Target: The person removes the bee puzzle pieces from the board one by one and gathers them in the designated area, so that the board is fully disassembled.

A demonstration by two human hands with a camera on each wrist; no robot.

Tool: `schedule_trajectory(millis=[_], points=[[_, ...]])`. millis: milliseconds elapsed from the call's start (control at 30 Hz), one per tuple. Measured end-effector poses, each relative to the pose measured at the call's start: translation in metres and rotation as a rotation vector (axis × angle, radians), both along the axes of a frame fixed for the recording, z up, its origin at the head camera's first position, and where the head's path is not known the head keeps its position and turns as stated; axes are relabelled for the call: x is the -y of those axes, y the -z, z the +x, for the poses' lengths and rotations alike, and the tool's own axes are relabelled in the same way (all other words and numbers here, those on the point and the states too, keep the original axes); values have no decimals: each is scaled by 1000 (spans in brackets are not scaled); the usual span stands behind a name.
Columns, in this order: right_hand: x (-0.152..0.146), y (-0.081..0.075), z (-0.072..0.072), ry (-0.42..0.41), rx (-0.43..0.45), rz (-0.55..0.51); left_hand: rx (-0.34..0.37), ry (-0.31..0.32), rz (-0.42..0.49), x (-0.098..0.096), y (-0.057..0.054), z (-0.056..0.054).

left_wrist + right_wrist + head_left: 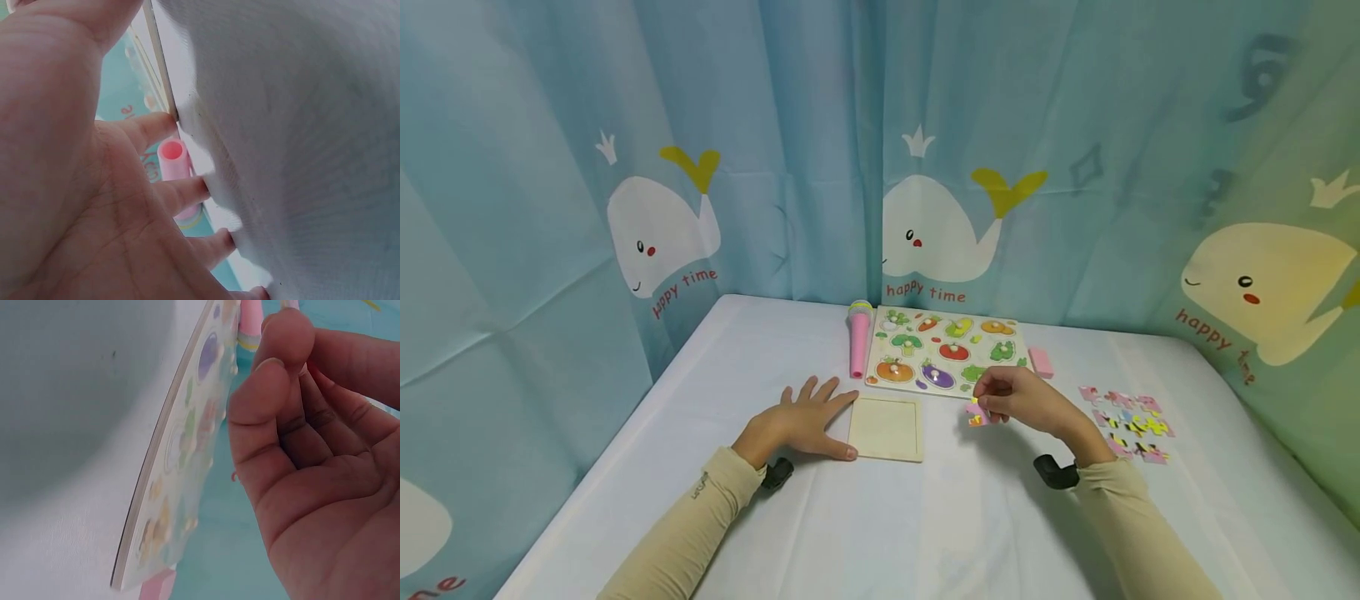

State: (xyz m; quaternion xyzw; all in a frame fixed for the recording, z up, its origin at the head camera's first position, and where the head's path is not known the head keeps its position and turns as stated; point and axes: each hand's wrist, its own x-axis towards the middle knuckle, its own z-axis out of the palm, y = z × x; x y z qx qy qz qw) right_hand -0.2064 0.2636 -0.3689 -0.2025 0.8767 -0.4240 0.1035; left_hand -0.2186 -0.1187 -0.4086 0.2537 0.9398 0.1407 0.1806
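In the head view, the left hand point(805, 421) rests on the table with its fingers spread. Its thumb and index fingertip touch the left side of a shallow square wooden puzzle tray point(885, 428), which has a raised rim and nothing in it. The right hand point(1022, 404) pinches a pink and yellow jigsaw piece point(976, 414) between thumb and fingers, slightly above the table and right of the tray. In the right wrist view, the fingers hide nearly all of that piece. Several loose jigsaw pieces point(1120, 400) lie in rough rows to the right of the right forearm.
Behind the tray lies a vegetable peg puzzle board point(925, 354). To its left is a pink toy microphone point(858, 346), and a pink block point(1041, 362) sits at its right. A blue whale-print curtain point(820, 167) encloses the back and sides of the white-covered table point(865, 533).
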Motion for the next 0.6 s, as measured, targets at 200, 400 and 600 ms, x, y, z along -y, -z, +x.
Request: schedule_trajectory(millis=[200,400,600], points=[[-13,0,2,32,5,-2,-1,3,-5,1,-1,1],[-25,-1,6,52,0,-5,-3,-1,-1,1,-1,1],[-39,-1,11,94,4,-7,0,0,2,1,-1,1]])
